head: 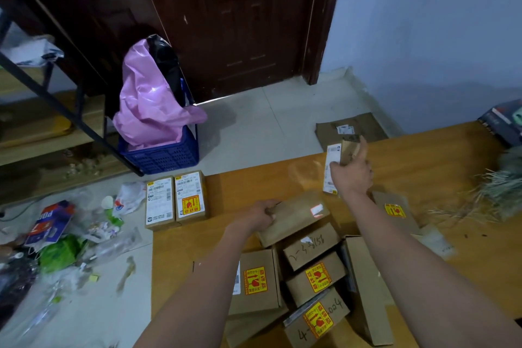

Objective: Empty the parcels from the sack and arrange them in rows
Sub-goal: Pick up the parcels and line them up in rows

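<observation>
Wooden desk (254, 186) below me carries a heap of cardboard parcels (310, 277), several with yellow-and-red fragile stickers, one handwritten "2-3-8158". My left hand (261, 213) has its fingers clamped on a plain parcel (293, 216) atop the heap; my right hand (351, 172) holds a white-labelled parcel (333, 162) raised. Two labelled parcels (176, 200) sit side by side at the desk's far-left corner.
</observation>
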Motion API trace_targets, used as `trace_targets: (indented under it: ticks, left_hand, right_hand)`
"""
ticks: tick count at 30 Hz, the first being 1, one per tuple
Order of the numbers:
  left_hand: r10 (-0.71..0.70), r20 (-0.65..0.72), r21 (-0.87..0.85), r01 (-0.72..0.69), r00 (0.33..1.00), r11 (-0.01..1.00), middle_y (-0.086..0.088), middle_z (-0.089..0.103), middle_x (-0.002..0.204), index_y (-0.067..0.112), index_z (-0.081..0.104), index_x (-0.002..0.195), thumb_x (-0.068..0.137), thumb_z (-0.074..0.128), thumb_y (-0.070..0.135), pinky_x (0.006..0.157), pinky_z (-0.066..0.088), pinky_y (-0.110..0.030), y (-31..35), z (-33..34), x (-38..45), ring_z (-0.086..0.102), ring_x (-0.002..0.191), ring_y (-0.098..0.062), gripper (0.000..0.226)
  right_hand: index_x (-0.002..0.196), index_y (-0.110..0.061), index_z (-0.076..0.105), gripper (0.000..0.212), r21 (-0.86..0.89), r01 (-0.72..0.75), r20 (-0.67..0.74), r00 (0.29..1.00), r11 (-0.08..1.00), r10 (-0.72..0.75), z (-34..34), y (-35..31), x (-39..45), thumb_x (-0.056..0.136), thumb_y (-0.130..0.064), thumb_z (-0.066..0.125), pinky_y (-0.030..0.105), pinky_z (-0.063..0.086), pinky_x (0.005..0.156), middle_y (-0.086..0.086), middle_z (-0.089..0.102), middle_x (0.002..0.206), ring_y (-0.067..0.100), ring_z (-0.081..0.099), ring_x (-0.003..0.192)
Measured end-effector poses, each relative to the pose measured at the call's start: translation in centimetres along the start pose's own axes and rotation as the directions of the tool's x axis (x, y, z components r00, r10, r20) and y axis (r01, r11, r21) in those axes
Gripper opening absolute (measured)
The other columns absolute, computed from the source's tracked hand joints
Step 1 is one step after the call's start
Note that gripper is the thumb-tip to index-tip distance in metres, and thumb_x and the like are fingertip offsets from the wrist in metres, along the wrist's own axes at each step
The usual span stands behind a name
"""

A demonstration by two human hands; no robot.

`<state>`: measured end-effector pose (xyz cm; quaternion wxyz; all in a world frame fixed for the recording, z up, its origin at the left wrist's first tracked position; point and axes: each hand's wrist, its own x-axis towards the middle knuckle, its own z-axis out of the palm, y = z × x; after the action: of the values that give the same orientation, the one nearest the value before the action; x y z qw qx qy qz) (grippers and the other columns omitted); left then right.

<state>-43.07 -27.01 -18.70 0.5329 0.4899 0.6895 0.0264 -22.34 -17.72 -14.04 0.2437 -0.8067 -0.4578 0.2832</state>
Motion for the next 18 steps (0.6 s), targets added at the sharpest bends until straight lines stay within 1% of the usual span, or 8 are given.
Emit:
trace_targets:
  ticks: [3,5,8,10,13,14,16,18]
  left_hand:
    - [0.049,0.029,0.093,-0.051,0.998,0.994,-0.003,0.048,0.147,0.037,0.042,0.147,0.101,0.049,0.020,0.104,0.042,-0.031,0.9,0.9,0.1,0.047,0.130,-0.026,0.050]
    - [0.073,0.036,0.141,-0.078,0.997,0.987,-0.001,0.047,0.147,0.036,0.042,0.147,0.101,0.048,0.021,0.099,0.038,-0.026,1.4,1.3,0.0,0.046,0.132,-0.025,0.049]
    - [0.056,0.039,0.099,-0.060,0.998,0.993,-0.002,0.050,0.145,0.035,0.044,0.145,0.099,0.049,0.023,0.101,0.043,-0.029,1.5,1.1,-0.1,0.050,0.128,-0.025,0.048]
    - [0.043,0.001,-0.038,-0.043,0.999,0.998,-0.007,0.052,0.143,0.031,0.046,0.143,0.099,0.049,0.022,0.100,0.047,-0.033,1.6,0.3,-0.4,0.053,0.124,-0.025,0.045]
    - [0.026,-0.199,-0.312,-0.088,0.980,0.946,-0.009,0.057,0.136,0.025,0.048,0.142,0.104,0.041,0.032,0.094,0.048,-0.036,2.2,-1.7,-1.5,0.057,0.111,-0.025,0.039]
    - [0.002,-0.252,-0.413,-0.109,0.968,0.904,-0.009,0.055,0.138,0.025,0.046,0.143,0.104,0.038,0.040,0.096,0.048,-0.038,2.4,-2.6,-1.9,0.056,0.115,-0.027,0.043]
    - [-0.025,-0.296,-0.580,-0.158,0.955,0.799,-0.005,0.053,0.140,0.027,0.043,0.145,0.101,0.039,0.053,0.097,0.049,-0.041,2.4,-4.3,-3.0,0.053,0.123,-0.029,0.051]
    - [0.064,-0.274,-0.601,-0.222,0.960,0.767,-0.004,0.057,0.136,0.030,0.050,0.139,0.096,0.052,0.053,0.094,0.054,-0.041,2.1,-6.0,-4.4,0.058,0.119,-0.025,0.049]
  right_hand:
    - [0.151,-0.042,0.010,0.095,0.303,-0.040,0.087,0.996,0.952,0.014,-0.7,-1.0,0.1,0.076,-0.023,0.064,0.053,0.053,0.095,0.005,0.063,0.126,0.035,0.062,0.112]
    - [0.151,-0.036,0.020,0.087,0.420,-0.065,0.163,0.987,0.905,-0.005,-1.3,-1.9,-0.6,0.080,-0.012,0.065,0.048,0.057,0.090,-0.003,0.065,0.120,0.027,0.067,0.106]
    - [0.134,-0.020,0.042,0.055,0.467,-0.051,0.229,0.971,0.883,-0.064,-1.9,-3.0,-1.5,0.086,-0.004,0.062,0.039,0.059,0.081,-0.008,0.063,0.102,0.019,0.067,0.094]
    - [0.130,-0.017,0.048,0.046,0.449,-0.091,0.304,0.951,0.889,-0.056,-2.1,-3.7,-2.3,0.087,-0.005,0.061,0.039,0.058,0.080,0.000,0.066,0.107,0.021,0.067,0.092]
    - [0.124,-0.017,0.057,0.041,0.271,-0.073,0.484,0.872,0.960,-0.070,-2.7,-5.2,-3.9,0.085,-0.009,0.061,0.031,0.054,0.062,0.006,0.070,0.102,0.018,0.068,0.080]
    - [0.119,-0.019,0.061,0.037,0.189,-0.008,0.554,0.826,0.982,-0.100,-2.8,-5.7,-4.4,0.084,-0.010,0.061,0.033,0.057,0.064,0.005,0.071,0.098,0.019,0.070,0.080]
    - [0.114,-0.020,0.067,0.033,0.054,0.144,0.680,0.720,0.988,-0.142,-2.8,-6.5,-5.1,0.082,-0.014,0.062,0.042,0.060,0.079,0.005,0.075,0.096,0.024,0.073,0.088]
    - [0.116,-0.022,0.069,0.032,-0.011,0.272,0.793,0.588,0.962,-0.157,-2.7,-7.6,-5.9,0.085,-0.016,0.062,0.040,0.058,0.082,0.005,0.077,0.094,0.022,0.074,0.088]
